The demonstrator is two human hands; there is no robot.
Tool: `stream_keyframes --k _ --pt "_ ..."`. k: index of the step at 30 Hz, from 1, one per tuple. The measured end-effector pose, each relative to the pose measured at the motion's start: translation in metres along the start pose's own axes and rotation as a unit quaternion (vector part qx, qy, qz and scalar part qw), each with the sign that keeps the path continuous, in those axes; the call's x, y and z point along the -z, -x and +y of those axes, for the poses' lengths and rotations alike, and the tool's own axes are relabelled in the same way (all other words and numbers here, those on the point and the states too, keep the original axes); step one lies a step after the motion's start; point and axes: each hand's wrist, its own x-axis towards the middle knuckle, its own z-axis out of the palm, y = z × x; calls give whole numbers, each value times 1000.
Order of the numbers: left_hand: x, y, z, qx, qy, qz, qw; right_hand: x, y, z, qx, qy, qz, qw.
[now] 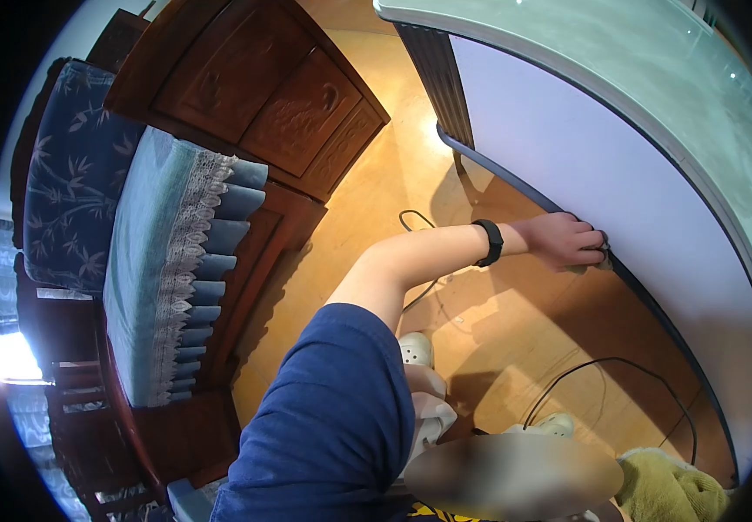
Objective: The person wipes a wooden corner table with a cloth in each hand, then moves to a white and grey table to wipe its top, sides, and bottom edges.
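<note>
The left hand (564, 240) curls over the lower edge of the white panel (619, 200), its fingertips and whatever small dark thing they press lost behind the knuckles, so what it grips cannot be told. The right hand is nowhere in view, and a blurred patch (515, 474) low in the frame hides what lies there. The black cable (619, 365) runs behind the yellow-green cloth (676, 487), itself cut by the lens edge.

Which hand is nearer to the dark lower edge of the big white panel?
Left. The left hand rests on the dark lower edge, fingers curled; the right hand is not in view.
</note>
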Motion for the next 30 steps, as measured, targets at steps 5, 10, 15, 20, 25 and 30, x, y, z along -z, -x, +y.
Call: stream_keyframes --k 5,10,15,20,25,30 --pt "3 -1 0 3 4 -11 1000 -2 -2 -1 0 -5 -3 1000" --pt "1 -2 -1 -2 3 3 1000 -2 -3 1 0 -11 0 1000" --pt "0 0 1 8 3 8 1000 -4 -5 2 6 -19 0 1000" --pt "2 1 -1 7 20 -21 1000 -7 -8 3 12 -21 -5 1000" --pt "-2 0 -1 9 16 -22 1000 -8 -10 4 21 -17 -8 1000" --pt "4 0 0 11 12 -42 999 -7 -10 4 28 -13 -7 999"
